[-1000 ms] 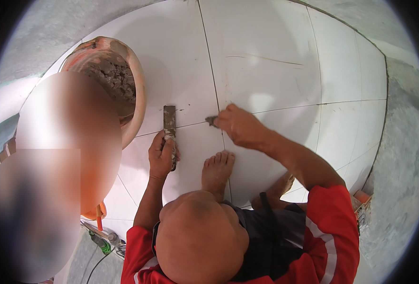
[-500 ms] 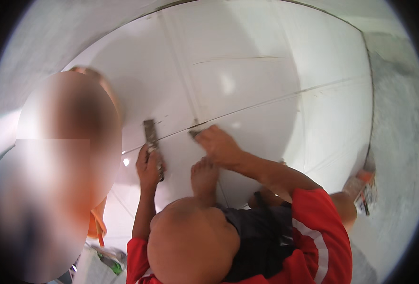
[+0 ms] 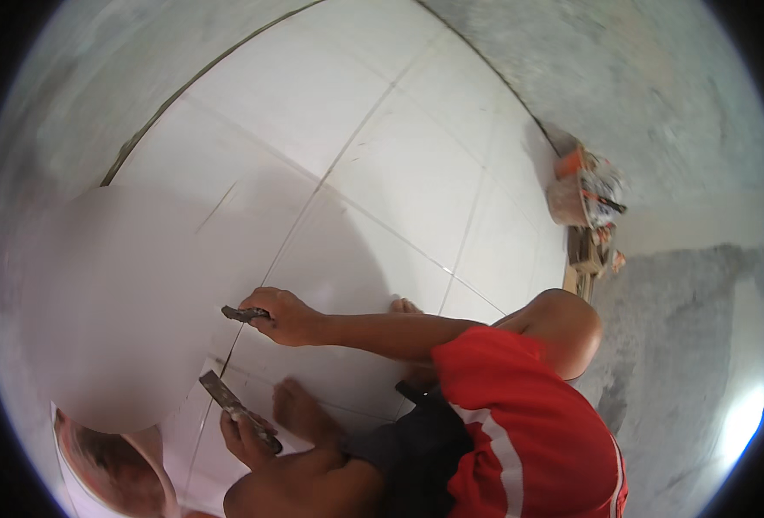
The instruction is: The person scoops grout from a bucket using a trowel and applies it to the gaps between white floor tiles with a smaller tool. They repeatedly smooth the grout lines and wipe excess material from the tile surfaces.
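My left hand [image 3: 242, 439] is wrapped round the handle of a putty knife [image 3: 218, 390], a narrow, flat, stained blade held low beside my left foot, above a tile joint. In my right hand [image 3: 287, 319] is a small dark, crusted scraper [image 3: 242, 314], its tip poking out to the left past my fingers. That hand is over the same joint, farther out than the left; whether the scraper touches the floor I cannot tell. White floor tiles [image 3: 373, 173] with thin joint lines spread out ahead of me.
A bucket [image 3: 162, 457] with a dark, smeared inside stands at the lower left. Along the right wall are a pinkish bucket [image 3: 565, 203] with bags and tools, and wooden pieces [image 3: 582, 255]. Bare grey walls [image 3: 658, 112] edge the floor. A blurred patch hides part of the left.
My view has turned to the right, bringing the wall-side bucket further in. My right hand has left the joint crossing it was at; both hands still hold their tools.
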`<action>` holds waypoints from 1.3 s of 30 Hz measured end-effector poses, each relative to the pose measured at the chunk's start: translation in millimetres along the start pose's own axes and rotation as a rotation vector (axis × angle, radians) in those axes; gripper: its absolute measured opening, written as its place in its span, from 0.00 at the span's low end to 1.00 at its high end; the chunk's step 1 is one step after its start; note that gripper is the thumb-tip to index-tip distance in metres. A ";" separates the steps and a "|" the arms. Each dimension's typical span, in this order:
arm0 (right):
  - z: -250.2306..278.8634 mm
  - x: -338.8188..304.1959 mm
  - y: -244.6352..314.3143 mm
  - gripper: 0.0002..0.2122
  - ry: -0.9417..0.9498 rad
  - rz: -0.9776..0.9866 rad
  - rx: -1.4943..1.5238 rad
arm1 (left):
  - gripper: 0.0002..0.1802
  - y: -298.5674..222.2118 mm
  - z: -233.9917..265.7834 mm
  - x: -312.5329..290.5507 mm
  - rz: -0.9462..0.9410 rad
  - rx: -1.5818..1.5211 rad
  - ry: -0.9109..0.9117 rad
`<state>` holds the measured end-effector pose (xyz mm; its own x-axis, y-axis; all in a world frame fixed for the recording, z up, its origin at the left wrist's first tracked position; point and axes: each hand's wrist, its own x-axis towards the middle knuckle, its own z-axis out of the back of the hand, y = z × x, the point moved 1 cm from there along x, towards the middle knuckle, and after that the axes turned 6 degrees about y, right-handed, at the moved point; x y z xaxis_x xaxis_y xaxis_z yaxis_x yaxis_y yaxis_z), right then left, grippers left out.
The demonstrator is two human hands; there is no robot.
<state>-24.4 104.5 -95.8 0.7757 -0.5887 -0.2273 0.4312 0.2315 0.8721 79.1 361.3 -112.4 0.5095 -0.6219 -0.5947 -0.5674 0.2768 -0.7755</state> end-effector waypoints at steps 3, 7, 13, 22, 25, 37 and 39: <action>18.3 -2.8 -15.9 0.13 -0.227 -0.174 0.176 | 0.11 -13.9 -36.4 -8.5 0.097 0.014 0.082; 46.9 14.8 -41.1 0.14 -0.409 -0.262 0.193 | 0.11 10.4 -54.5 7.3 0.107 0.048 0.353; 105.2 28.6 -122.0 0.11 -0.668 -0.198 0.174 | 0.13 8.7 -60.3 12.9 0.238 0.220 0.439; 122.3 52.6 -100.8 0.12 -0.547 0.002 -0.675 | 0.13 33.3 -53.8 11.8 0.111 0.095 0.487; 62.8 27.6 -67.7 0.14 -0.277 0.198 -0.558 | 0.13 30.8 -51.9 13.0 0.084 0.167 0.452; 127.9 58.9 -115.9 0.14 -0.522 -0.197 -0.778 | 0.14 20.5 -61.3 10.7 0.027 0.275 0.464; 73.6 45.8 -85.9 0.15 -0.286 0.074 -0.662 | 0.14 22.0 -57.1 12.5 0.056 0.228 0.449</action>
<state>-59.8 0.6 -149.3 0.7021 -0.7116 0.0236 0.6409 0.6461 0.4145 36.0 317.8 -124.8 0.1252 -0.8414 -0.5257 -0.4044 0.4406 -0.8015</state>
